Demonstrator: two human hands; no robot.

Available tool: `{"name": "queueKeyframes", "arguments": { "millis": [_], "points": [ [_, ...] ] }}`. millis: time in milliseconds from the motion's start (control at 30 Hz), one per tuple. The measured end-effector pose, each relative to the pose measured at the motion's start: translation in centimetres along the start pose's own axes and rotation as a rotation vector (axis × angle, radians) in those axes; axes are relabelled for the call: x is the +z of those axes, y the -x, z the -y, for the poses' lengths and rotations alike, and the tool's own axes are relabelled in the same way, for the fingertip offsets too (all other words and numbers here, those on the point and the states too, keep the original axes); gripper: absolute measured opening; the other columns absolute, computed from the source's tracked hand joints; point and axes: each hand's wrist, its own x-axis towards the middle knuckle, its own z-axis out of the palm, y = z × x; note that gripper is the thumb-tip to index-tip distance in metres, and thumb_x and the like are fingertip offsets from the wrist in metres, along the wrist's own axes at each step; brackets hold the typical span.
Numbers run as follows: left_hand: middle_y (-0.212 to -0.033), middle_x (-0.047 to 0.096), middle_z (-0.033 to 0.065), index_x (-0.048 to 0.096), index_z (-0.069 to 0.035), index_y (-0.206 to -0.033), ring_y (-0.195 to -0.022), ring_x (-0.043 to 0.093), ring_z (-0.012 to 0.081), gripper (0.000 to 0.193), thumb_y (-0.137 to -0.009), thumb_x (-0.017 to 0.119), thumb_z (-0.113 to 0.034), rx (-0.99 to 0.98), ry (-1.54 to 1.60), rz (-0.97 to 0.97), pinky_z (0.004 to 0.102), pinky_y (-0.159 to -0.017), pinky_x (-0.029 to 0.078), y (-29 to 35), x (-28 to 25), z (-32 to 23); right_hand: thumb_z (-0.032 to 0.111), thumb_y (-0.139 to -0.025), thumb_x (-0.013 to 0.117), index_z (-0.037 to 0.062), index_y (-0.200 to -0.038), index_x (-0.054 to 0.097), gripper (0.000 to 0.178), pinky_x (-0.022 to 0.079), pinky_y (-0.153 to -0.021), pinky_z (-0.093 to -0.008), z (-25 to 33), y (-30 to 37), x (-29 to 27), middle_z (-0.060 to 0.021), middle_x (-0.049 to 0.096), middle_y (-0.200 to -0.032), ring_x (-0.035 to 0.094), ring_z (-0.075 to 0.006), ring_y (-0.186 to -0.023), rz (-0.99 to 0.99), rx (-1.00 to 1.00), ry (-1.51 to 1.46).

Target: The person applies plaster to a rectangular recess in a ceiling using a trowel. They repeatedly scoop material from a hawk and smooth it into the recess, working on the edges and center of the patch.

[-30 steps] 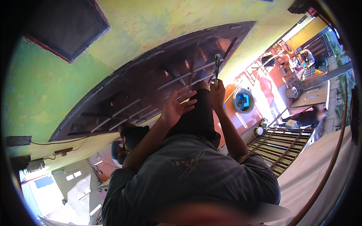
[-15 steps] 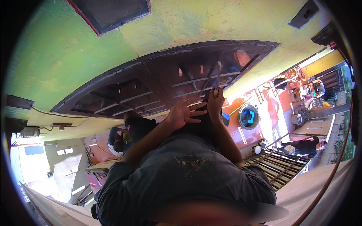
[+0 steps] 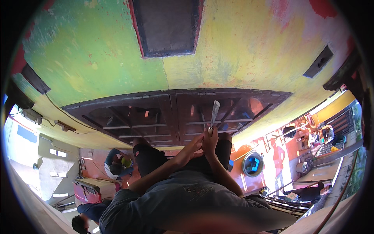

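Note:
My right hand is closed round the handle of a scraper, whose narrow, pale metal blade points up and away from me. Against it rests my left hand, its fingers close together at the right fist; their tips are partly hidden, and whether they touch the handle I cannot make out. Both hands are in front of my body, above my dark shorts. Beyond the blade stands a brown-framed window with glass panes, in a painted wall of worn green and yellow. From this view, no contact between blade and window can be confirmed.
A round dark basin with a blue object inside stands on the floor at right. People are at the left, lower left and right. A railing runs behind me on the right.
My left hand, spread open before, has come over to the right hand with its fingers drawn together. The right hand still holds the scraper. The view has shifted, showing more wall above the window.

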Motion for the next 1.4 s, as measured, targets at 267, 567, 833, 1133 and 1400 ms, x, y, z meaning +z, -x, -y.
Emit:
{"name": "queueKeyframes", "arguments": {
  "millis": [267,567,833,1133,1400],
  "points": [
    [-0.146,0.06,0.0129,0.054,-0.007,-0.141,-0.126,0.064,0.0315,0.058,-0.087,0.073,0.0,1.105,-1.26,-0.127,0.0474,-0.109,0.049,3.4,-3.8,-23.2,0.007,-0.101,0.065,0.0004,-0.146,0.054,0.047,0.045,-0.06,-0.0241,17.8,-12.8,-5.9,-0.0007,0.059,-0.084,0.053,-0.0065,-0.069,0.426,-0.323,-0.177],
    [-0.136,0.066,0.0033,0.067,-0.014,-0.129,-0.125,0.062,0.0264,0.048,-0.082,0.08,-0.018,2.017,-2.035,-0.483,0.044,-0.107,0.049,-0.5,3.2,-45.9,0.012,-0.108,0.053,0.0081,-0.161,0.038,0.055,0.043,-0.052,-0.0241,36.0,-20.2,-3.2,-0.0003,0.055,-0.074,0.045,-0.0054,-0.055,0.487,-0.557,-0.217],
    [-0.123,0.073,0.0011,0.075,-0.01,-0.111,-0.111,0.071,0.021,0.027,-0.084,0.075,-0.008,2.066,-2.043,-0.39,0.0357,-0.09,0.06,-4.4,4.0,-51.0,0.016,-0.106,0.056,0.0093,-0.158,0.043,0.054,0.036,-0.047,-0.0233,40.0,-22.4,-1.5,0.0017,0.05,-0.067,0.041,-0.0045,-0.051,0.419,-0.511,-0.252],
    [-0.102,0.074,0.0101,0.071,-0.005,-0.1,-0.092,0.074,0.027,0.02,-0.08,0.069,-0.005,2.065,-2.039,-0.417,0.0373,-0.073,0.062,-3.0,5.5,-51.5,0.018,-0.104,0.059,0.0042,-0.157,0.042,0.057,0.042,-0.048,-0.0267,41.8,-22.1,-2.8,-0.0008,0.052,-0.063,0.047,-0.0072,-0.05,0.499,-0.428,-0.296],
    [-0.103,0.074,0.008,0.07,-0.007,-0.097,-0.086,0.075,0.0261,0.016,-0.081,0.069,-0.007,2.017,-1.972,-0.424,0.0369,-0.069,0.063,-3.0,5.5,-52.3,0.017,-0.104,0.057,0.0048,-0.159,0.038,0.059,0.037,-0.045,-0.0254,42.6,-21.9,-2.6,-0.001,0.052,-0.064,0.044,-0.0071,-0.049,0.537,-0.364,-0.403]
  ]
}}
